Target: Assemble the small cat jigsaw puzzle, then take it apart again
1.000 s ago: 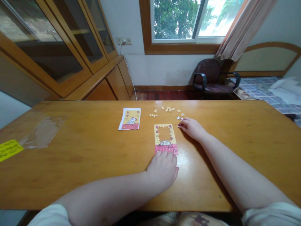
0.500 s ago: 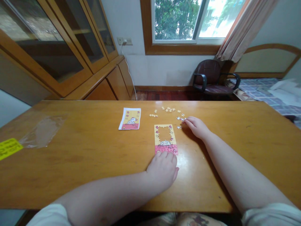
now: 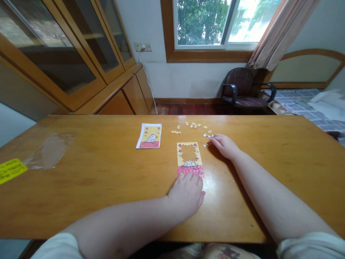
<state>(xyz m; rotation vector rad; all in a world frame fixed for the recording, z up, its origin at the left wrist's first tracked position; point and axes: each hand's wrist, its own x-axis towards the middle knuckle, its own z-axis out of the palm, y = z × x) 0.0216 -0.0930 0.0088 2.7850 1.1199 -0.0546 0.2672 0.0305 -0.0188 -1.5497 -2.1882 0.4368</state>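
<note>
A partly assembled jigsaw puzzle [image 3: 189,170] lies on the table, its frame of yellow and pink pieces around an open gap, with part of a white animal along the gap's lower side. My left hand [image 3: 186,194] rests at the puzzle's near edge, fingers curled under and knuckles up, with its fingertips hidden. Farther right, my right hand [image 3: 224,145] has its fingers closed at a small cluster of loose puzzle pieces [image 3: 205,135]. Its fingertips pinch at a piece there, mostly covered by the fingers. Another loose piece [image 3: 205,145] lies just left of that hand.
Left of the puzzle lies a picture card [image 3: 150,136] with a white animal on yellow and pink. More loose pieces [image 3: 193,125] form an arc behind. A clear plastic bag [image 3: 50,153] and a yellow label [image 3: 12,171] are at the table's left. An office chair [image 3: 239,88] stands beyond.
My right hand has barely shifted and stays by the loose pieces. My left hand and the puzzle have kept their places.
</note>
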